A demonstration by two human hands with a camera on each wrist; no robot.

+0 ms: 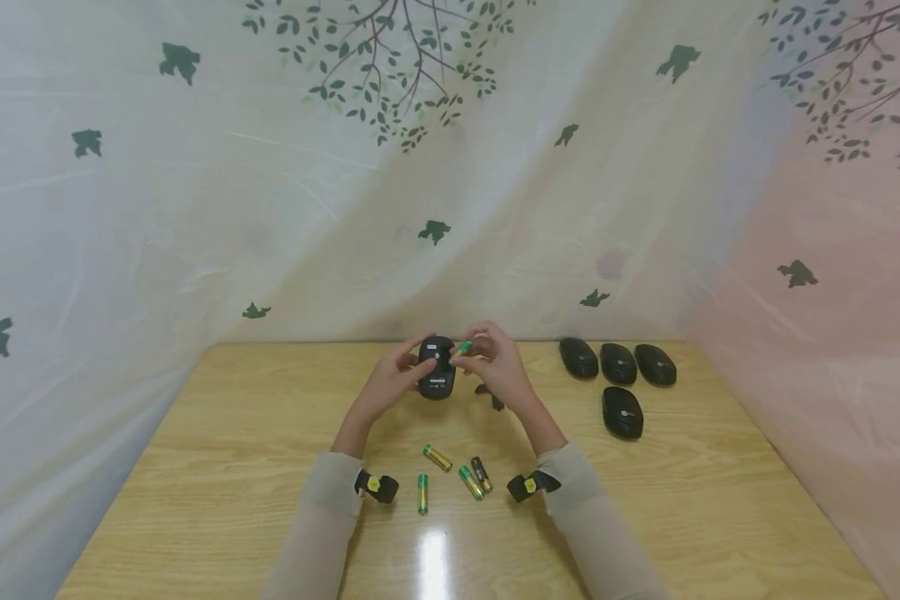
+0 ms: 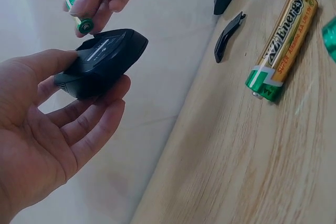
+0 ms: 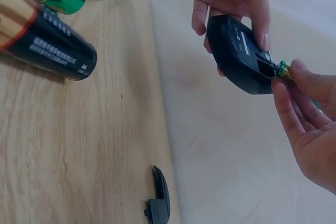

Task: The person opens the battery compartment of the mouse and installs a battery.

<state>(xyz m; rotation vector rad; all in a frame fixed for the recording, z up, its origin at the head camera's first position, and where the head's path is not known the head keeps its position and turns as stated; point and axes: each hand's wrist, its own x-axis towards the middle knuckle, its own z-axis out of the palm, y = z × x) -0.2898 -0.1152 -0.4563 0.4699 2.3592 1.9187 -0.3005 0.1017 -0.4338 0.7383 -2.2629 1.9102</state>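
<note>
Above the middle of the tabletop's (image 1: pixel 255 433) far edge, the left hand (image 1: pixel 390 382) grips a black mouse (image 1: pixel 438 387), thumb on its upturned underside and fingers curled beneath. In the head view the mouse's long axis runs between the near and far edges.

Nearer the near edge lie a green-and-gold battery (image 1: pixel 422 493), lengthwise toward that edge, and a second battery (image 1: pixel 438 457), slanting with its green end toward the far left corner. At the mouse's right side is the held battery (image 1: pixel 462 348), its long axis slanting up toward the far right; the right wrist view shows a green end at the mouse's opening. The third battery (image 1: pixel 471 482) and a dark battery (image 1: pixel 482 474) lie side by side, slanting alike.

The right hand (image 1: pixel 501 367) pinches the held battery between thumb and fingers, almost closed, above a black cover (image 1: pixel 495 400). Four other mice (image 1: pixel 618 364) sit by the far right corner.
</note>
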